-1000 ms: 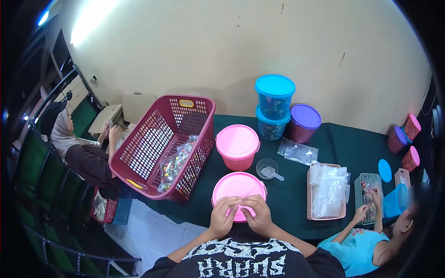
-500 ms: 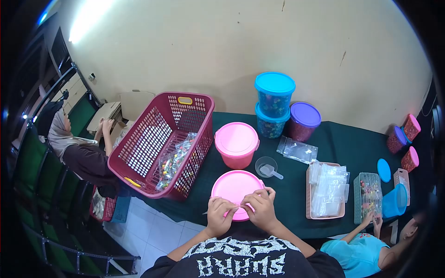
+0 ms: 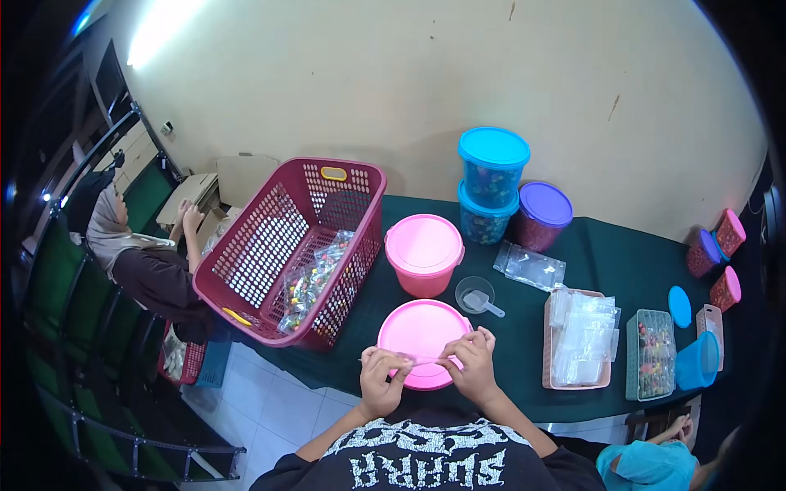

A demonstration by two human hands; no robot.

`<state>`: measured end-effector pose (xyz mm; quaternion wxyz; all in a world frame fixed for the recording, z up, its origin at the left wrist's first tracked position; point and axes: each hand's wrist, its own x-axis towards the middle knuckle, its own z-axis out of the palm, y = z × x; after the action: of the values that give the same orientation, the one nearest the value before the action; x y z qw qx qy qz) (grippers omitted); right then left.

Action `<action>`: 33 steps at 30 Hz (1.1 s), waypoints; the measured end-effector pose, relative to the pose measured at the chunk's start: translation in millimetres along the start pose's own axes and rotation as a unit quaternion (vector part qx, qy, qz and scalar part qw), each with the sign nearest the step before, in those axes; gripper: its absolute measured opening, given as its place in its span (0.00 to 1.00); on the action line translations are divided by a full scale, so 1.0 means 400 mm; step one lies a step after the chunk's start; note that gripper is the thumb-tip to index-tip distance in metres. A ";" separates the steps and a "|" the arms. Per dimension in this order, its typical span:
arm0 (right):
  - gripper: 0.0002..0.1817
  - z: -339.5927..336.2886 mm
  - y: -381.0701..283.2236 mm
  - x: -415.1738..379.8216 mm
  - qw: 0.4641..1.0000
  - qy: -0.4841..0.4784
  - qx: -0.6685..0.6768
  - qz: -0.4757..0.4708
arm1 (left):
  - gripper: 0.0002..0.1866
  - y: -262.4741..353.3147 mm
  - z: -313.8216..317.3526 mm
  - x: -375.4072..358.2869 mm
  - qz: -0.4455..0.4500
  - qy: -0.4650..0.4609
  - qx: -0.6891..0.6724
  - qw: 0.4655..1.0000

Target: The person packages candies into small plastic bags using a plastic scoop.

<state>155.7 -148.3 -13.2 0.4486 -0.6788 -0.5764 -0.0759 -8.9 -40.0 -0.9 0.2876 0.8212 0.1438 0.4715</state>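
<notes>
My left hand [image 3: 382, 381] and my right hand [image 3: 472, 360] are both closed in a pinch over a round pink lid [image 3: 422, 323] close to my body. Stretched between my fingertips is a thin, see-through strip, which looks like a clear plastic bag [image 3: 425, 360] seen nearly edge-on; its contents, if any, cannot be made out. Just beyond stands a lidded pink tub [image 3: 424, 252]. Right of the lid, a small clear bowl [image 3: 468, 288] holds a white scoop [image 3: 483, 304].
A maroon basket [image 3: 372, 221] with filled packets [image 3: 315, 282] stands left. Blue tubs [image 3: 494, 168] and a purple-lidded tub [image 3: 544, 217] are behind. Rightward are flat bags [image 3: 583, 340] in a tray and a bin of packets [image 3: 652, 352]. People [image 3: 151, 274] [image 3: 655, 465] are on both sides.
My hands have moved apart, drawing the thin clear strip out between them. The person at right has pulled their hands back from the bin of packets.
</notes>
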 end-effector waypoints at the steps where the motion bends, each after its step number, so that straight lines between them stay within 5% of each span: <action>1: 0.09 0.000 -0.001 -0.001 1.000 -0.002 0.015 0.005 | 0.05 -0.004 -0.002 0.000 -0.002 0.003 0.001 1.000; 6: 0.13 0.003 0.009 -0.008 0.998 -0.033 0.052 0.023 | 0.04 -0.006 -0.009 -0.003 -0.099 -0.017 -0.138 0.985; 8: 0.23 0.018 -0.007 -0.012 0.939 -0.017 0.309 0.152 | 0.04 -0.018 -0.003 -0.005 -0.150 0.008 -0.210 0.966; 10: 0.31 0.046 -0.014 -0.041 0.940 -0.071 0.305 0.133 | 0.04 -0.018 0.003 -0.002 -0.199 0.034 -0.280 0.938; 12: 0.31 0.069 -0.035 -0.077 0.854 -0.203 0.406 0.254 | 0.06 -0.008 0.007 0.004 -0.231 0.010 -0.366 0.901; 14: 0.28 0.059 -0.027 -0.060 0.876 -0.272 0.335 0.217 | 0.10 -0.011 0.007 0.006 -0.245 -0.008 -0.393 0.886; 16: 0.24 0.059 -0.007 -0.063 0.768 -0.215 0.497 0.344 | 0.16 0.006 0.002 0.027 -0.296 -0.018 -0.421 0.857; 18: 0.23 0.073 0.024 -0.062 0.775 -0.127 0.548 0.290 | 0.21 -0.001 -0.008 0.024 -0.286 -0.024 -0.415 0.863; 22: 0.23 0.057 0.039 -0.020 0.576 0.053 0.746 0.330 | 0.20 -0.034 -0.044 0.015 -0.310 -0.091 -0.377 0.868; 25: 0.21 0.083 0.021 0.007 0.599 0.136 0.699 0.367 | 0.19 -0.057 -0.084 0.021 -0.286 -0.132 -0.408 0.857; 28: 0.22 0.116 0.033 0.011 0.566 0.039 0.744 0.353 | 0.21 -0.060 -0.149 0.062 -0.299 -0.168 -0.382 0.858; 30: 0.24 0.129 -0.041 0.067 0.660 -0.021 0.653 0.371 | 0.20 -0.067 -0.196 0.094 -0.315 -0.182 -0.382 0.850; 33: 0.25 0.151 -0.101 0.151 0.677 -0.131 0.641 0.338 | 0.23 -0.109 -0.248 0.119 -0.313 -0.164 -0.354 0.866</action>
<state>115.8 -65.8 10.1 0.6886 -0.3763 -0.2684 0.5587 -67.9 52.0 44.2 0.7112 0.6414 0.1675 0.2339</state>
